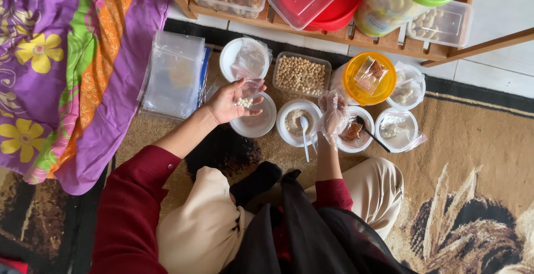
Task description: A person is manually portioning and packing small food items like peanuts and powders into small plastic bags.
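The left hand [232,102] is held palm up and half curled, cupping a small clear plastic bag [248,91] with a few pale round balls [243,102] resting in it, just above an empty white bowl [256,119]. The right hand [334,116], covered in a thin clear plastic glove, is loosely curled with fingers pointing down into a white bowl of reddish-brown seasoning [352,131]; whether it has pinched anything I cannot tell. A dark spoon handle [374,136] leans out of that bowl to the right.

Between the 2 hands sits a white bowl of beige powder [296,121] with a white spoon [305,135] in it. Farther away is a clear rectangular tub of tan balls [301,75], a round tub with an orange lid [369,78] bearing a small sachet, and a white bowl holding another crumpled bag [249,58]. To the right are 2 more white bowls [396,130] with bagged bits. A stack of empty clear bags [174,73] lies to the left, beside a purple flowered cloth [61,68].

To fill the bag cleanly, it seems best to keep its mouth wide and level over the empty bowl, so that strays drop there rather than on the carpet [478,140].
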